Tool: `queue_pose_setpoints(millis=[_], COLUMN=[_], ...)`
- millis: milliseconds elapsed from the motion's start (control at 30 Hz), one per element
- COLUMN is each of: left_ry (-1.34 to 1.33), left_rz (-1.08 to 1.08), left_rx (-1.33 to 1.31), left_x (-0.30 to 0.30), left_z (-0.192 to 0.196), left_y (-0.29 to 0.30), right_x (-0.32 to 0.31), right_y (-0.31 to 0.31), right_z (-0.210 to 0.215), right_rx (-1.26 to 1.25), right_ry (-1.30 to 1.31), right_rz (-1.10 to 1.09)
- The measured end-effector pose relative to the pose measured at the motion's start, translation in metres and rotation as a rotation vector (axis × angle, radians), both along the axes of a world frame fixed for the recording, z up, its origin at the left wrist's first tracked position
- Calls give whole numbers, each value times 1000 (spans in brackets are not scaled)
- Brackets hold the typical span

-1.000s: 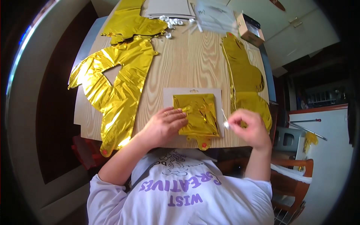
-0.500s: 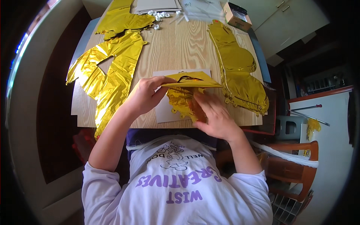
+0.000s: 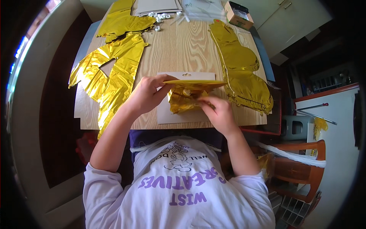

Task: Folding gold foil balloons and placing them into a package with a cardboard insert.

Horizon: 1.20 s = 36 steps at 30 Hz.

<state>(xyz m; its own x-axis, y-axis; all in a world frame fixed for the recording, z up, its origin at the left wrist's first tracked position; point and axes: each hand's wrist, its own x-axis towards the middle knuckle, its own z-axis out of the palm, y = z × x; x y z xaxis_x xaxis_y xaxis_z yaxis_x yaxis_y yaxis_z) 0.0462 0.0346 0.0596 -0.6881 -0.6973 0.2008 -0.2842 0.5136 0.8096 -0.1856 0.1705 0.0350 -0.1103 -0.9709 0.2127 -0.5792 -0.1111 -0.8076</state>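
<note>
My left hand (image 3: 151,93) is closed on the left edge of a flat gold panel (image 3: 196,82), held nearly edge-on above the table. Under the panel hangs a crumpled gold foil balloon (image 3: 182,104), partly folded up. My right hand (image 3: 218,112) pinches the right side of this foil between thumb and fingers. A white card (image 3: 202,75) with a hanging hole lies beneath both hands. Whether the panel and the foil are one piece cannot be made out.
Flat gold foil balloons lie at the left (image 3: 124,68) and right (image 3: 244,61) of the wooden table (image 3: 179,45). Farther back are small white rings (image 3: 163,16), a stack of cards (image 3: 158,7), clear plastic (image 3: 202,9) and a cardboard box (image 3: 239,16). A wooden chair (image 3: 297,168) stands at right.
The gold panel has tilted to nearly edge-on. My right hand has gone from lying spread on the foil to pinching it, and the foil's lower end has been folded upward.
</note>
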Motion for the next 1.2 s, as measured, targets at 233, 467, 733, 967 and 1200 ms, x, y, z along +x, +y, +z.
queue_pose_setpoints(millis=[233,467,733,967,1200], left_ry=[60,27,-154,-159,-388], left_rz=[32,-221,-352,-181,-123], left_rx=[-36,-347,-481,-435,-419], left_x=[-5,4,13,1,7], left_z=[-10,-35,-35,-25,-39], left_y=[5,18,23,18,15], right_x=[20,5,-54,-29,-1], right_y=[-34,1,34,-44,-31], right_z=[-22,-31,13,-9,-35], right_rx=[-175,-17,-112,-96,122], right_ry=[551,663,555,547,709], right_rz=[-357,-587,-261,183,14])
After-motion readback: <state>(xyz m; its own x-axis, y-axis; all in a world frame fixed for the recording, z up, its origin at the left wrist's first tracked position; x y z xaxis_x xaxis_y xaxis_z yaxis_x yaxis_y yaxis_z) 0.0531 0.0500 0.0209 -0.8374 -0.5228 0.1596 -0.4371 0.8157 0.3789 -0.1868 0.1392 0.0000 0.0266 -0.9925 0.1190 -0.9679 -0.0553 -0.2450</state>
